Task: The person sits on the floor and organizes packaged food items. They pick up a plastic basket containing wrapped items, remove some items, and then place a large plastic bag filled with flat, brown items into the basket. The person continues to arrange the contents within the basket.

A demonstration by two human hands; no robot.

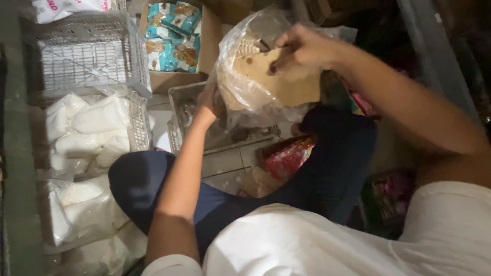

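Plastic bag point(255, 76) of flat round breads is held up at the far middle, discs standing roughly upright, faces toward the viewer. Right hand point(299, 48) pinches its top; left hand point(208, 102) grips its left side. Grey crate point(225, 130) lies just below, 2 white crates point(87, 56) left.

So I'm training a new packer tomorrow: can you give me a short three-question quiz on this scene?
1. True or false: the right hand is at the top of the clear plastic bag.
2. Which hand supports that bag from below at its left side?
3. What sits in the cardboard box behind the bag? A) teal snack packets B) glass bottles C) folded cloth

Key: 1 true. 2 the left hand. 3 A, the teal snack packets.
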